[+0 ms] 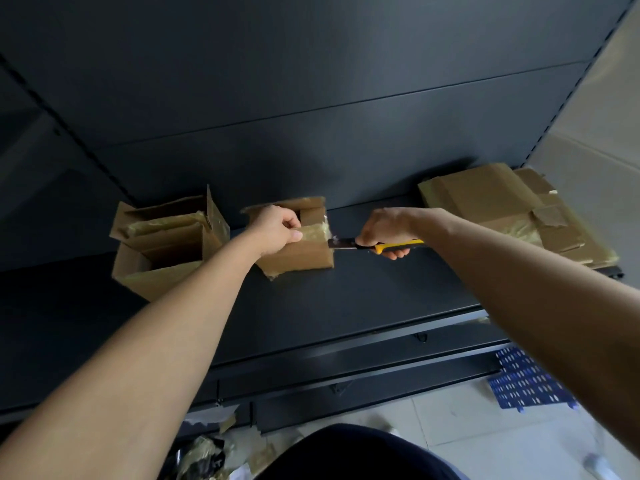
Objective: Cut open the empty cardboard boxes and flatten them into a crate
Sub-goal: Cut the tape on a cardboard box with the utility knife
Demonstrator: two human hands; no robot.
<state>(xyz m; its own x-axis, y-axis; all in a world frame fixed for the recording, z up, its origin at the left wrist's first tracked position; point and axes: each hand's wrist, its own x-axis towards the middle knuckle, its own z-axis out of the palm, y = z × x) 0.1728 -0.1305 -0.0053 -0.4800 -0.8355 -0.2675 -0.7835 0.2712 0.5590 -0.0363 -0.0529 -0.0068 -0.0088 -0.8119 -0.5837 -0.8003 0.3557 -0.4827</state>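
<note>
Fingers [398, 254] tight around knife [401, 244], box [298, 259]

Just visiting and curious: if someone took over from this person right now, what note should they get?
Left grip pinches the taped flap of the middle box.
Right grip holds the yellow knife, blade at that box's right edge.
An open box stands to its left.
Done: flattened cardboard on the shelf at right.
Left to do: cut both boxes, flatten them, move all into the blue crate.
</note>
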